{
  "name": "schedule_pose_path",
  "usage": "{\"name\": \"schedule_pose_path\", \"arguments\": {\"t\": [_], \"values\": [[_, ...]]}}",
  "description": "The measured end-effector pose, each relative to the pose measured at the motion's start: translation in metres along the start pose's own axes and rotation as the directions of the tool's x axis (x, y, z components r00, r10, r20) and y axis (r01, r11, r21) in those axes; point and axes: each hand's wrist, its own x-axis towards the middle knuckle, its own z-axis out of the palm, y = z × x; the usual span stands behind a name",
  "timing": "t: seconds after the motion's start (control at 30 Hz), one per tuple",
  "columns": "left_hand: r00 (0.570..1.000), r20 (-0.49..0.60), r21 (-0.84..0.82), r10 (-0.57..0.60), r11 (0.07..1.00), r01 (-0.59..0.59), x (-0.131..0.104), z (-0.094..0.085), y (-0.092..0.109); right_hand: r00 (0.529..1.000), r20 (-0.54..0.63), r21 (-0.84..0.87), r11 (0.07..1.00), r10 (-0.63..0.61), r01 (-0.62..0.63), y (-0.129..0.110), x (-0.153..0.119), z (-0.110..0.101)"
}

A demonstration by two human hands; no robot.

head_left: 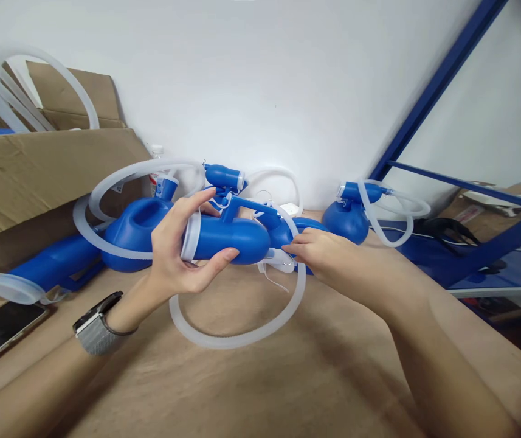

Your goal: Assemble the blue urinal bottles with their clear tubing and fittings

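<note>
My left hand (180,246) is wrapped around the white-rimmed end of a blue urinal head (235,238), a plastic cylinder with a side handle, held tilted nearly level above the table. From its narrow end a translucent corrugated hose (237,340) loops down toward me and back to the left. Close to that narrow end, my right hand (312,246) is closed in a pinch. A thin ring and a small white piece (281,260) with a dangling string are by its fingertips; what the fingers hold is hidden. Behind lies a blue bottle (135,228) with a carrying grip.
On the left stands a cardboard box (50,176) with hoses sticking out. Before it lie another blue urinal head (55,264) and a phone (2,331). More blue bottles with hoses, one at right (346,222), line the wall. A blue metal frame (442,79) rises at right.
</note>
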Motion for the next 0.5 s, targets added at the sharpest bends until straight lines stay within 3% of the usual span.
{"name": "schedule_pose_path", "arguments": {"t": [0.27, 0.5], "values": [[1.0, 0.023, 0.006, -0.018, 1.0, 0.018, 0.0, -0.002, -0.002, 0.987, 0.1, -0.153, 0.982, 0.124, -0.108, 0.005, -0.002, 0.011], [0.997, 0.062, 0.009, -0.04, 0.999, 0.04, -0.001, -0.004, -0.003, 0.962, 0.219, -0.166, 0.978, 0.161, -0.126, -0.001, 0.002, 0.0]]}}
